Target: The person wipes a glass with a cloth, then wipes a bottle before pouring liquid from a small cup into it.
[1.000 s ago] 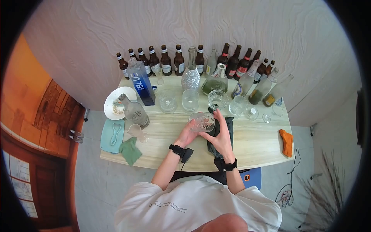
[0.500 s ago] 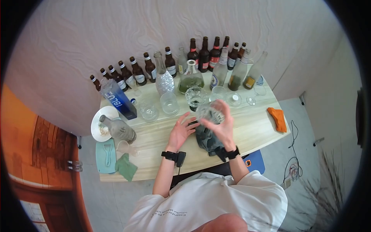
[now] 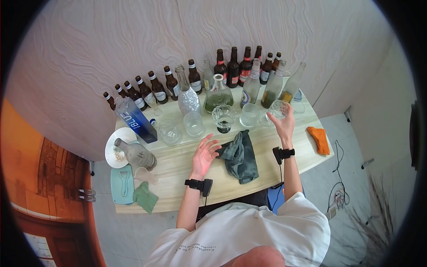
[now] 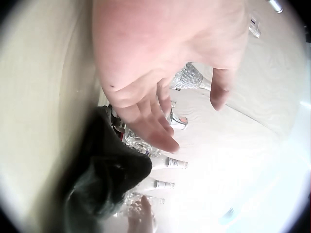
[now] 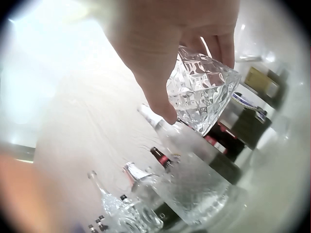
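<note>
A clear cut-glass tumbler (image 5: 201,90) is in my right hand (image 5: 165,43), thumb on one side and fingers on the other. In the head view that hand (image 3: 284,123) reaches over the row of glasses at the right, near the clear bottles. My left hand (image 3: 204,156) is held with fingers spread beside a dark green cloth (image 3: 240,155), holding nothing; the left wrist view shows its palm (image 4: 165,43) close up. Another tumbler (image 3: 250,115) and a fluted glass (image 3: 223,116) stand behind the cloth.
Brown bottles (image 3: 171,82) line the table's back edge, with a green-filled decanter (image 3: 218,99) before them. At left are a blue bottle (image 3: 140,123), grey bottle (image 3: 138,155), plate (image 3: 111,153) and teal board (image 3: 117,189). An orange cloth (image 3: 318,140) lies at right.
My right hand has carried the tumbler from above the dark cloth to the right. My left hand has let go of it and stays near the cloth, which is now uncovered.
</note>
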Demonstrator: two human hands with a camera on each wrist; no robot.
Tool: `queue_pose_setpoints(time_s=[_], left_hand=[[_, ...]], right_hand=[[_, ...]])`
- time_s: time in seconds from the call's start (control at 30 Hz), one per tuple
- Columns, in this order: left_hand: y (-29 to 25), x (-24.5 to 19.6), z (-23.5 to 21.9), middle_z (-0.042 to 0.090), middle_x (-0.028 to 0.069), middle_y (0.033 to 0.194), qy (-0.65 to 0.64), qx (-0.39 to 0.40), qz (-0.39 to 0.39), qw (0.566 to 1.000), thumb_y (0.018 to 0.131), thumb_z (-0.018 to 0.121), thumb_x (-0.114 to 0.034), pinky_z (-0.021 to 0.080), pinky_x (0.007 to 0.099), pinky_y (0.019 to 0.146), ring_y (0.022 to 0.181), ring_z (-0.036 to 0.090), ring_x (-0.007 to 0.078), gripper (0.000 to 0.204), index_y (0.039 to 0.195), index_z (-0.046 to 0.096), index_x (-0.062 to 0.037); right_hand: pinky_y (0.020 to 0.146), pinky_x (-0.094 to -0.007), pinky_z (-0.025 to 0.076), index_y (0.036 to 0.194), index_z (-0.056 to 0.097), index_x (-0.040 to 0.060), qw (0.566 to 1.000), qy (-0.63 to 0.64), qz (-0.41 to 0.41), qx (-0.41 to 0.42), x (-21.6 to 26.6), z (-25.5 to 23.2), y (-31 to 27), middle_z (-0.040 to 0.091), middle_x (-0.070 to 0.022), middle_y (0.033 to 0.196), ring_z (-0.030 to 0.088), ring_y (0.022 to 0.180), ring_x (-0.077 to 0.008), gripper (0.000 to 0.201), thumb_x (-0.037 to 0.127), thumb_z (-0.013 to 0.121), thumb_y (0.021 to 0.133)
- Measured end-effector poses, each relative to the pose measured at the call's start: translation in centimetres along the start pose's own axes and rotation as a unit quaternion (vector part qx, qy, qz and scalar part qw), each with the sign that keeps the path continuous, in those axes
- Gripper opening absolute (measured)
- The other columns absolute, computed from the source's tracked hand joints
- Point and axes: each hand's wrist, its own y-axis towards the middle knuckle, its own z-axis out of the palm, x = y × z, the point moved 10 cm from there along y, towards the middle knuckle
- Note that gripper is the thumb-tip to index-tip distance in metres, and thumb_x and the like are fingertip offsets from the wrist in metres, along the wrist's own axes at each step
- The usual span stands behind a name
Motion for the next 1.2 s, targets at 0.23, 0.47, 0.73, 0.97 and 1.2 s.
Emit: queue_pose_setpoints(time_s=[0.23,0.47,0.73,0.97,1.2], left_hand=[[-0.1,-0.2,-0.2,0.066,0.0153,0.138,0.003,-0.018,0.002,1.000,0.107,0.062,-0.040,0.059,0.0349,0.092,0.118,0.070,0.0258,0.072,0.164,0.038,-0.0026],[-0.1,-0.1,-0.5,0.066,0.0142,0.135,0.001,-0.032,-0.001,0.999,0.107,0.062,-0.041,0.058,0.0346,0.088,0.114,0.069,0.0240,0.072,0.163,0.039,-0.0028],[0.0,-0.1,-0.5,0.064,0.0148,0.138,0.009,-0.006,-0.010,1.000,0.106,0.061,-0.042,0.055,0.0370,0.097,0.123,0.065,0.0250,0.073,0.163,0.039,-0.0022],[0.5,-0.4,1.2,0.049,0.0232,0.161,0.083,0.026,0.032,0.996,0.104,0.061,-0.042,0.024,0.0406,0.132,0.158,0.038,0.0322,0.076,0.159,0.040,0.0045],[0.3,-0.9,4.4,0.037,0.0195,0.173,0.108,0.095,0.044,0.989,0.105,0.056,-0.051,0.021,0.0409,0.132,0.164,0.029,0.0320,0.082,0.166,0.034,-0.0001]], right_hand=[[0.100,-0.0443,0.055,0.145,0.054,0.0012,0.999,-0.026,0.032,0.006,-3.2,2.3,0.5,0.075,-0.0187,0.126,0.072,0.118,-0.0350,0.091,0.038,0.097,0.074],[0.102,-0.0449,0.054,0.146,0.053,0.0010,0.997,-0.042,0.055,0.033,-5.5,4.2,0.5,0.072,-0.0199,0.132,0.070,0.122,-0.0357,0.092,0.038,0.097,0.075],[0.107,-0.0445,0.052,0.151,0.047,0.0007,0.996,-0.026,0.077,0.045,-6.5,5.0,0.7,0.069,-0.0221,0.138,0.067,0.128,-0.0375,0.099,0.038,0.098,0.074],[0.110,-0.0449,0.050,0.162,0.032,-0.0017,0.996,-0.082,-0.038,0.001,-2.5,2.8,-1.8,0.060,-0.0279,0.147,0.062,0.133,-0.0407,0.109,0.029,0.096,0.079],[0.091,-0.0438,0.056,0.144,0.059,-0.0008,0.995,-0.019,-0.003,0.099,5.0,2.5,-12.1,0.069,-0.0202,0.124,0.069,0.104,-0.0358,0.067,0.029,0.087,0.091]])
